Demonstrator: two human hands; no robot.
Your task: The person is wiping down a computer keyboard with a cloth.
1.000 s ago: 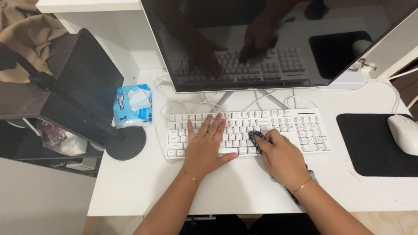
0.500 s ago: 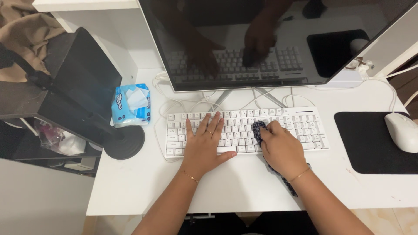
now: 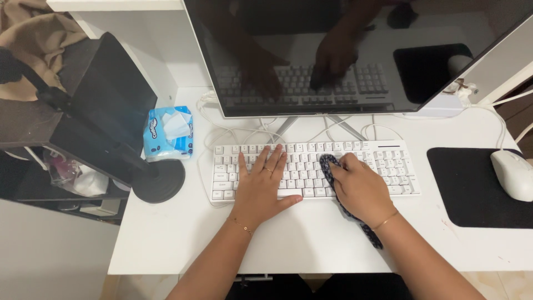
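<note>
Left hand (image 3: 260, 186) lies flat, open, steadying the white keyboard (image 3: 397, 169); right hand (image 3: 360, 188) grips a dark patterned cloth (image 3: 328, 168) mid-keyboard. Light strokes along rows probably suit best.

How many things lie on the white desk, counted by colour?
White: 2, keyboard, mouse
Black: 3, monitor, mouse pad, round stand base
Blue: 1, tissue pack
Dark patterned: 1, cloth
Total: 7
</note>
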